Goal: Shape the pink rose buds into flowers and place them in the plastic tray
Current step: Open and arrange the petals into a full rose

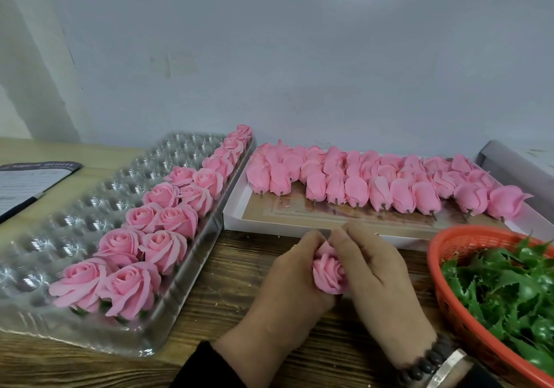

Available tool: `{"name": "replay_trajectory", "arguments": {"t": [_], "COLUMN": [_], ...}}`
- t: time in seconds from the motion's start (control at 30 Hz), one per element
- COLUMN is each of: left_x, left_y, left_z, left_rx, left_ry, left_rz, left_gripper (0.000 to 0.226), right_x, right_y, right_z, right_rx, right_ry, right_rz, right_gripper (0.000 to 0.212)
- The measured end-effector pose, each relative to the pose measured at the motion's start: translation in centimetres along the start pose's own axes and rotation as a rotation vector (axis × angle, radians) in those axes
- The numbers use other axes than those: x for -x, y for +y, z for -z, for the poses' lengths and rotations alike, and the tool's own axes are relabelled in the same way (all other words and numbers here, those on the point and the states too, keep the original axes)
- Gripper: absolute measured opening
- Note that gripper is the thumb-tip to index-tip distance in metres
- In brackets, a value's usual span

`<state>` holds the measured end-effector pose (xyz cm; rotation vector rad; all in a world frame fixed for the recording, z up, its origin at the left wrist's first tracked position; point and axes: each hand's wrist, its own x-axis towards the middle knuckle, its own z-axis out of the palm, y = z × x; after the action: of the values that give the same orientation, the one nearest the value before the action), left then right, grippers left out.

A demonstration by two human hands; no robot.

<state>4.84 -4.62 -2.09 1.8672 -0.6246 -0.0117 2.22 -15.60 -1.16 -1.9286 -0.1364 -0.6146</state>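
A pink rose (329,270) sits between the two hands just in front of the white box, above the wooden table (227,282). The left hand (287,279) curls round its left side and the right hand (377,270) round its right, both gripping it, fingertips meeting over the top petal. Only the middle of the flower shows (its base and any stem are hidden behind the fingers and palms). How far the outer petals are opened cannot be told.

To the left lies the clear plastic tray (90,207), set at an angle, its right side holding two rows of shaped roses (162,222) that run toward the wall. The far ones are small and blurred, so their number is hard to make out. The remaining cups stand bare, and their shiny surface makes the rows hard to separate. Green bases peek out under the nearest flowers.

Behind the hands, the white box (269,224) holds closed rose buds (380,183) lying in crowded rows, short stems pointing toward the person; the back rows overlap and hide one another. The box's right end is cut off behind an orange basket (443,291) of green leaves (503,285), itself cropped by the picture's edge.

At the far left a printed sheet (27,180) is partly out of view, its text unreadable. A dark bead bracelet (425,360) and a silver band circle the right wrist.
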Motion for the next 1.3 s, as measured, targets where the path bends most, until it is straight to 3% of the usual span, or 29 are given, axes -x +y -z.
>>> {"name": "replay_trajectory", "arguments": {"t": [0.3,0.4,0.53,0.73,0.93,1.0,1.13,1.23,1.3], "left_x": [-0.1,0.0,0.2,0.4,0.7,0.5,0.0,0.0,0.0], "left_y": [-0.6,-0.6,-0.2,1.0,1.1,1.3,1.1,1.3,1.3], "left_z": [-0.5,-0.4,-0.1,-0.4,-0.2,0.0,0.4,0.2,0.1], "left_rx": [0.099,0.141,0.169,0.108,0.178,0.325,0.581,0.712,0.774], "left_ry": [0.044,-0.04,-0.114,-0.108,-0.067,-0.002,0.287,0.321,0.333], "left_rz": [-0.003,0.005,0.009,-0.033,-0.008,0.032,0.087,0.117,0.147], "left_gripper": [0.036,0.027,0.014,0.041,0.024,0.02,0.006,0.033,0.043], "right_x": [0.4,0.4,0.4,0.8,0.9,0.8,0.5,0.5,0.5], "right_y": [-0.6,-0.5,-0.4,-0.4,-0.8,-0.8,0.0,0.3,0.3], "right_z": [-0.1,-0.1,-0.3,-0.5,-0.3,-0.2,-0.1,-0.5,-1.0], "right_rx": [-0.011,-0.002,0.024,0.144,0.15,0.018,-0.15,-0.169,-0.14], "right_ry": [-0.036,-0.028,-0.017,-0.099,-0.15,-0.114,-0.01,-0.05,-0.072], "right_rz": [0.139,0.186,0.182,0.227,0.206,0.158,0.034,-0.032,-0.029], "right_gripper": [0.025,0.03,0.017,0.029,0.035,0.038,0.026,0.05,0.051]}}
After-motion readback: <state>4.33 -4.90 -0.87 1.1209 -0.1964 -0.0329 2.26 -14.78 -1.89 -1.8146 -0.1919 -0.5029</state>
